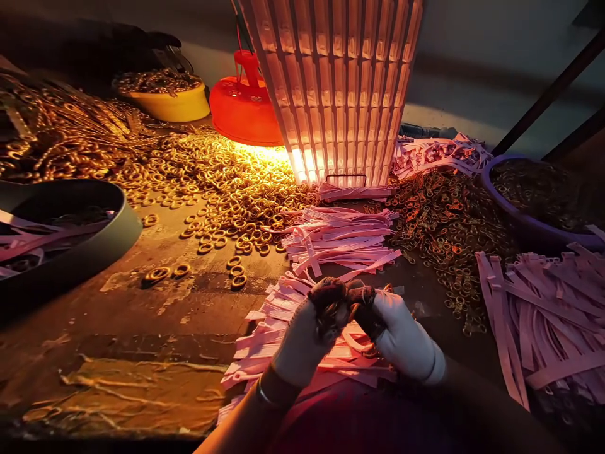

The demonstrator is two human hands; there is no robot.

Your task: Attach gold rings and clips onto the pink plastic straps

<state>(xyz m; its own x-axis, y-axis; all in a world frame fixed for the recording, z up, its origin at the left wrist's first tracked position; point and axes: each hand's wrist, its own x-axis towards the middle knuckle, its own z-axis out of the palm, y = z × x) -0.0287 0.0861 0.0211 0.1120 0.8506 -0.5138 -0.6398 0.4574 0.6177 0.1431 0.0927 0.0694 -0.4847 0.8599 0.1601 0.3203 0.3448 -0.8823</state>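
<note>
My left hand [316,328], in a white glove with dark fingertips, is closed at the front middle of the table. Close beside it, my right hand [394,331], gloved the same way, is also closed, and the fingers of both nearly meet. Whatever they pinch is too small and dark to name. Pink straps [265,343] lie in a layer beneath and around both hands. Just beyond them is another bundle of pink straps [340,236].
Metal rings [236,183] are heaped at the centre left under a red lamp [246,110]. A ribbed panel [345,94] stands behind. Small metal clasps [439,221], a purple basin [515,214] and more straps [553,315] are right; a dark basin [113,227] is left, a yellow bowl [170,107] behind.
</note>
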